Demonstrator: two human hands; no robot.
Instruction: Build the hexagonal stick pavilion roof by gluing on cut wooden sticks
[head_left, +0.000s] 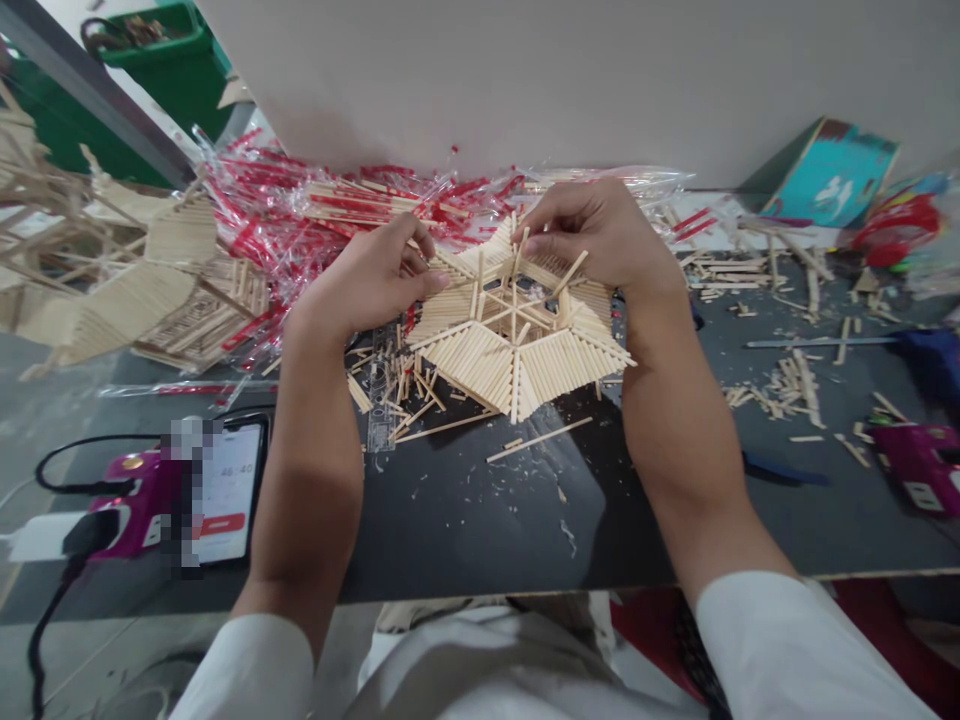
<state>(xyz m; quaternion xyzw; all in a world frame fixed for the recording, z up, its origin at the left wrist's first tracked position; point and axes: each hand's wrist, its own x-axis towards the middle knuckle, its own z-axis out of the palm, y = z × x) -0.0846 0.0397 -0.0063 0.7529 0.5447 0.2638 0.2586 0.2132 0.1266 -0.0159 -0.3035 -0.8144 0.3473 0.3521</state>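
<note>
A star-shaped roof model made of thin wooden sticks (480, 352) sits over the dark tabletop, with an open spoked ring at its middle and a few short sticks standing up from it. My left hand (382, 265) touches its far left edge, thumb and fingers pinched together there. At the far right side of the ring, my right hand (581, 232) pinches a short wooden stick (523, 245) that stands upright near the ring. The far side of the model is partly hidden behind my fingers.
Red-and-clear plastic wrappers with sticks (345, 205) lie along the wall. Another stick model (105, 260) stands at left. A phone (232, 490) and purple power strip (142, 500) lie front left. Stick offcuts (787, 390), a blue-handled tool (784, 470) and a turquoise board (832, 175) are at right.
</note>
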